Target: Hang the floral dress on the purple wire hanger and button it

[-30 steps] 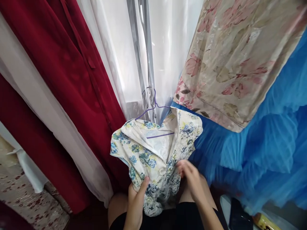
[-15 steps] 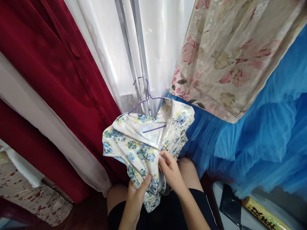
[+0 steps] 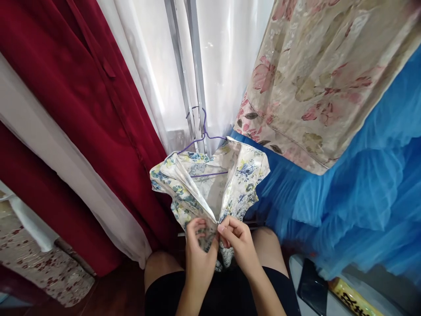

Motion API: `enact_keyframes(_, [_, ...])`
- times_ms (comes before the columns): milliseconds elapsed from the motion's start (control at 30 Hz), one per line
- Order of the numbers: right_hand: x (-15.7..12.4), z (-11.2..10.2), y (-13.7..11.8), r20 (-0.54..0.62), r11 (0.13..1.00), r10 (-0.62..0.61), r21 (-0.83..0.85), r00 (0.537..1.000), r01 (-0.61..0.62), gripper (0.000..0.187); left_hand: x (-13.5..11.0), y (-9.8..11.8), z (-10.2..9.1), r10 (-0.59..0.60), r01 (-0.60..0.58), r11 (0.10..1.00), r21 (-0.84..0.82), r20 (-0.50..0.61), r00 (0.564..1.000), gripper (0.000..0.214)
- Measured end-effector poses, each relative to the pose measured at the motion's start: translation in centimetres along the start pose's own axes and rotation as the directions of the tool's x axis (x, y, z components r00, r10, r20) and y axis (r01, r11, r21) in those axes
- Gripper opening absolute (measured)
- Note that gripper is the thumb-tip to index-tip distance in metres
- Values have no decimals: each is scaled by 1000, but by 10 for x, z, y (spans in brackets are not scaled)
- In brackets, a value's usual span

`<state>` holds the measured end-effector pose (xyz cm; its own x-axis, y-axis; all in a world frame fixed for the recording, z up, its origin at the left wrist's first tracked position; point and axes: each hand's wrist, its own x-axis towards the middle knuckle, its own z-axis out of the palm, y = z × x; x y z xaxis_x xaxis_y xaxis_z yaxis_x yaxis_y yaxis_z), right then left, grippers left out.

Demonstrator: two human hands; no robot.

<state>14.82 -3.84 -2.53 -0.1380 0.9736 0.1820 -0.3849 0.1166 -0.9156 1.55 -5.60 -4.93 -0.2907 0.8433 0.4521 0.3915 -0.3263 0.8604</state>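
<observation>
A white sleeveless garment (image 3: pixel 247 169) with blue, green and yellow flowers hangs on a purple wire hanger (image 3: pixel 204 131) in front of me. Its front lies parted in a deep V, with the pale inside and the hanger's lower bar showing. At the point of the V, my right hand (image 3: pixel 237 235) pinches the fabric edge between thumb and fingertips; any small fastener there is too small to make out. Just left of it, my left hand (image 3: pixel 202 245) grips the garment, fingers curled and thumb by the opening. The garment's lower end bunches between my hands and knees.
A grey metal stand (image 3: pixel 196 57) carries the hanger before a white curtain (image 3: pixel 226 61). Dark red drapes (image 3: pixel 98 109) hang at left. On the right are a pink-flowered beige cloth (image 3: pixel 305 87), blue tulle (image 3: pixel 348 202), a black phone-like slab (image 3: pixel 313 281) and a yellow packet (image 3: pixel 351 296).
My left hand has moved up and right, close to my right hand. The right hand has gone slightly down with the point of the V, which now gapes longer, and the garment hangs straighter.
</observation>
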Motion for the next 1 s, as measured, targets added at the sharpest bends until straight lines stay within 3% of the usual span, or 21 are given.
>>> enact_keyframes(100, [1,2,4,-9,998,48,34,999,-47,34,3,5,25,-23,24,1000,-10,98,995,7])
enact_keyframes(200, [3,-1,9,-114,988,132,100,985,-121,35,4,3,34,11,-15,1000,24,150,989,22])
enact_keyframes(300, [14,-6,4,-132,960,224,199,965,-196,31,5,-3,30,-7,-15,994,104,212,977,17])
enact_keyframes(433, [60,-5,-33,9,932,286,231,958,-280,24,17,-1,12,-28,-108,931,349,365,931,12])
enact_keyframes(500, [92,3,-63,106,894,351,257,930,-367,19,25,5,5,-59,-193,849,492,450,891,12])
enact_keyframes(567, [123,13,-92,126,888,351,269,928,-373,16,30,13,1,-102,-280,749,601,522,847,15])
enact_keyframes(667, [152,25,-122,127,889,340,279,932,-363,15,33,16,-1,-150,-383,652,655,606,781,25])
enact_keyframes(767, [153,25,-130,128,911,288,267,949,-313,14,40,9,-6,-127,-395,711,582,659,741,21])
enact_keyframes(833, [143,20,-126,111,953,199,212,974,-219,14,54,6,-13,-42,-339,828,447,652,757,12])
enact_keyframes(867, [137,18,-123,97,973,145,169,985,-160,15,64,8,-17,15,-304,878,369,615,788,8])
enact_keyframes(933, [126,15,-118,74,995,53,78,996,-59,19,89,19,-23,139,-271,937,222,475,869,14])
enact_keyframes(1000, [119,14,-115,70,1000,-7,7,998,6,22,117,40,-25,276,-327,938,118,319,907,28])
